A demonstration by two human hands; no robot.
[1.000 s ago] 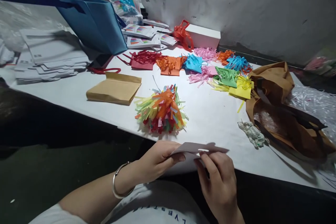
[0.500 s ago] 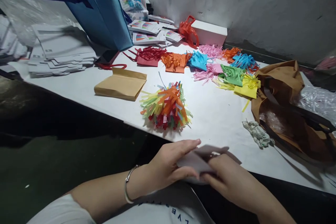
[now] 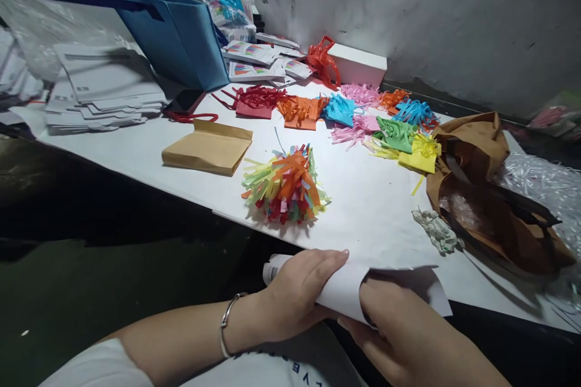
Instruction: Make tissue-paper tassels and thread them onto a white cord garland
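Observation:
My left hand (image 3: pixel 304 290) is wrapped round a white paper packet (image 3: pixel 342 293), which I hold low at the table's front edge. The packet bulges into a tube shape, and its right end gapes with a flap spread out. Part of my right hand (image 3: pixel 394 320) reaches inside that opening while other fingers stay outside below, gripping its edge; the fingertips inside are hidden. Just beyond my hands lies a multicoloured bundle of paper strips (image 3: pixel 288 187). To its left is a folded brown paper packet (image 3: pixel 206 148).
Fringed paper bundles in several colours, one of them orange (image 3: pixel 299 112), line the back. A stack of flat white packets (image 3: pixel 106 78) and a blue bag (image 3: pixel 181 36) stand left. At right are a brown bag (image 3: pixel 472 133) and a crumpled pale cloth (image 3: pixel 438 233).
The white packet has come further into view and rounded open, its flap spreading right. My right hand has shifted right and slightly down, with part of it inside the opening.

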